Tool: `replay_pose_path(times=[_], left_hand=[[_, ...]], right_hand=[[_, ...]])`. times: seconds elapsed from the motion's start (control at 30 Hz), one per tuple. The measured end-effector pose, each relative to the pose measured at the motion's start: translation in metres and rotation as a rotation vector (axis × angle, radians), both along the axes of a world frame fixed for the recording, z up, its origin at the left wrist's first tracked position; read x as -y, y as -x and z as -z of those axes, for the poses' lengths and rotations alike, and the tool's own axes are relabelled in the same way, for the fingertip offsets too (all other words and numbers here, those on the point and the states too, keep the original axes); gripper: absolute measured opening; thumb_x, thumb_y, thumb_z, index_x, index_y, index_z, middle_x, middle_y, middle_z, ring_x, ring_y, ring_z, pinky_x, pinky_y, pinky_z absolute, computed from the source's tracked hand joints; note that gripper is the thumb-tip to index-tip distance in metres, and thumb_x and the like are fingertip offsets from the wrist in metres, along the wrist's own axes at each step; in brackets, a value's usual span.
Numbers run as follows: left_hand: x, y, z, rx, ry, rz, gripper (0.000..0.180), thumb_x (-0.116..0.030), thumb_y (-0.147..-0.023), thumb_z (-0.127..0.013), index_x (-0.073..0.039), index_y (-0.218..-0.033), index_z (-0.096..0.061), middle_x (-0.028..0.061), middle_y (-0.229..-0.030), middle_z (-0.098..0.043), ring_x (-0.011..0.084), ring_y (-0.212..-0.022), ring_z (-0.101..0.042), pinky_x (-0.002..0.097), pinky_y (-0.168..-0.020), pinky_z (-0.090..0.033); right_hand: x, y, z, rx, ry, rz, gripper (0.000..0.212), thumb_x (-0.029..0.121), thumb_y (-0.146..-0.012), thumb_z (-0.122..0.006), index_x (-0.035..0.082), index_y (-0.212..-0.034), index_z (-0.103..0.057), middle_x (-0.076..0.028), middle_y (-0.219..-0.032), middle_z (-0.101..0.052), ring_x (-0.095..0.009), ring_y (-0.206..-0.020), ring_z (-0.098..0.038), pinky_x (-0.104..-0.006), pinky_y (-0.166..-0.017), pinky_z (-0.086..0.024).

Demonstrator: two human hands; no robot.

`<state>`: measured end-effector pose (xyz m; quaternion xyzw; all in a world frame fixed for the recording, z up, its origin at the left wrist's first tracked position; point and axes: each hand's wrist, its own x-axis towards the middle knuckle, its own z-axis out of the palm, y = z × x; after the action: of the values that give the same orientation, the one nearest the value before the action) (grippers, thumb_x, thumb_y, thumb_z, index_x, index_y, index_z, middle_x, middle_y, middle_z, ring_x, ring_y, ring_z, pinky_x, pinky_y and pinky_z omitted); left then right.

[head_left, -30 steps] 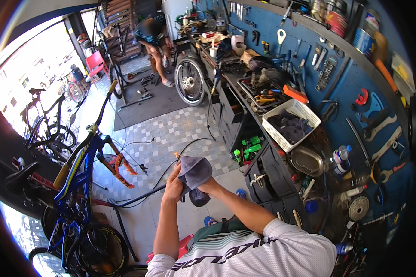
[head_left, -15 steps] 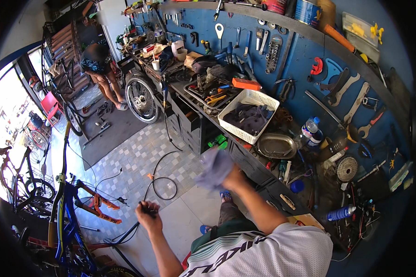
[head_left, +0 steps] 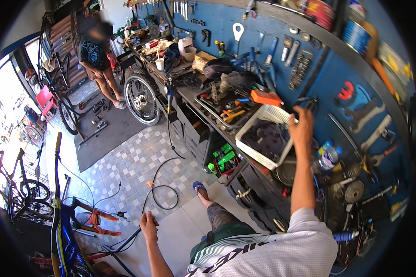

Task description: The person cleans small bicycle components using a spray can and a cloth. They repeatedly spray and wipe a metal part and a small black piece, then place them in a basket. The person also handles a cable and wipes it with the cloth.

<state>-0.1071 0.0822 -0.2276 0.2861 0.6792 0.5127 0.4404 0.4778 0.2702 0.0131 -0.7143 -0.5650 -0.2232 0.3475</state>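
Note:
My left hand is low over the tiled floor, shut on the end of a thin black cable that loops across the tiles beside my sandalled foot. My right hand is stretched out to the workbench, at the far corner of a white plastic basket with dark cloth lying in it. Its fingers are loosely bent and hold nothing. Just past that hand is the blue tool board.
A blue bicycle and an orange stand are at lower left. A spoked wheel leans by the bench, next to a dark mat. Another person stands at the back. Tools crowd the bench.
My right hand has reached up to the white basket and no longer holds the grey rag. My left hand stays low on the black cable. My view has swung toward the bench.

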Motion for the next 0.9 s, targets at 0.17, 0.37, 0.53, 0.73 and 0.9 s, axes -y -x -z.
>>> replay_pose_path(times=[0.17, 0.37, 0.53, 0.73, 0.9], left_hand=[[-0.125, -0.011, 0.010, -0.094, 0.063, 0.118, 0.030, -0.025, -0.102, -0.067, -0.006, -0.080, -0.057, -0.0004, -0.063, -0.053, 0.0070, -0.052, -0.049, 0.0259, -0.047, -0.042], [-0.333, -0.034, -0.037, -0.301, 0.082, 0.207, 0.022, -0.023, -0.096, -0.074, -0.003, -0.091, -0.065, -0.0004, -0.059, -0.051, 0.0089, -0.050, -0.047, 0.0283, -0.048, -0.038], [-0.540, -0.026, -0.110, -0.739, -0.063, 0.389, 0.032, -0.025, -0.088, -0.079, -0.006, -0.112, -0.070, 0.0083, -0.061, -0.055, 0.0176, -0.058, -0.055, 0.0356, -0.058, -0.044], [-0.711, -0.071, -0.070, -0.873, -0.082, 0.541, 0.088, -0.038, -0.081, -0.085, -0.021, -0.156, -0.041, 0.0232, -0.119, -0.067, 0.0384, -0.106, -0.071, 0.0476, -0.087, -0.056], [-0.738, -0.086, -0.054, -0.728, 0.006, 0.706, 0.082, -0.036, -0.075, -0.087, -0.020, -0.145, -0.047, 0.0209, -0.115, -0.072, 0.0427, -0.104, -0.071, 0.0512, -0.086, -0.056]], right_hand=[[-0.095, 0.215, 0.107, -0.773, 0.490, -0.976, 0.029, 0.027, -0.097, -0.071, 0.005, -0.117, -0.071, -0.011, -0.097, -0.076, -0.019, -0.088, -0.074, -0.0321, -0.078, -0.057], [-0.341, 0.362, 0.298, -0.794, 0.862, -0.800, 0.068, 0.031, -0.093, -0.075, 0.001, -0.147, -0.046, -0.017, -0.122, -0.072, -0.026, -0.107, -0.073, -0.0380, -0.090, -0.058], [-0.507, 0.417, 0.408, -1.218, 0.611, -0.536, 0.105, 0.036, -0.081, -0.086, -0.002, -0.158, -0.024, -0.029, -0.152, -0.045, -0.039, -0.139, -0.049, -0.0434, -0.113, -0.042], [-0.563, 0.429, 0.444, -1.229, 0.632, -0.392, 0.079, 0.030, -0.087, -0.080, 0.003, -0.151, -0.041, -0.020, -0.144, -0.056, -0.033, -0.130, -0.056, -0.0427, -0.111, -0.044], [-0.546, 0.425, 0.402, -1.305, 0.503, -0.570, 0.055, 0.014, -0.097, -0.069, 0.008, -0.147, -0.047, -0.012, -0.137, -0.063, -0.025, -0.127, -0.058, -0.0388, -0.109, -0.045]])
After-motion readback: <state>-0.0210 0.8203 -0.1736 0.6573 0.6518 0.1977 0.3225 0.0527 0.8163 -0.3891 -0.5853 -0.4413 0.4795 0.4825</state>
